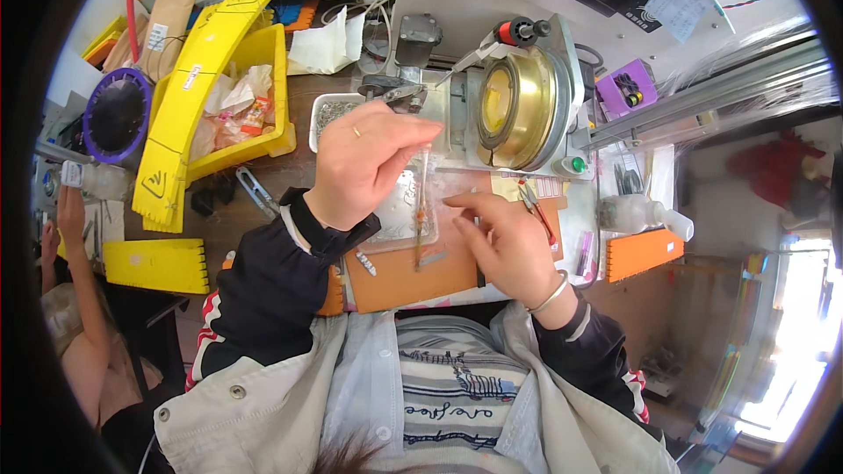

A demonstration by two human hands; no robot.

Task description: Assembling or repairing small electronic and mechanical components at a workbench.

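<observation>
My left hand [364,158], with a ring and a dark wristband, is raised over the tray with its fingers pinched together. Whatever sits between those fingertips is too small to make out. Lower and to the right, my right hand [505,241] has its thumb and index finger apart, and nothing shows between them. A shallow clear tray [395,230] with small pieces lies below the hands. Across its right side rests a thin stick-like tool [421,224] with an orange part. Beyond my right hand are red-handled pliers [537,211].
A machine with a brass-coloured drum [514,110] stands behind my hands. A white box of small metal parts [332,114] is beside it. At left are a yellow bin [285,123] and a pair of cutters [255,191]. Another person's arm [75,254] shows at far left.
</observation>
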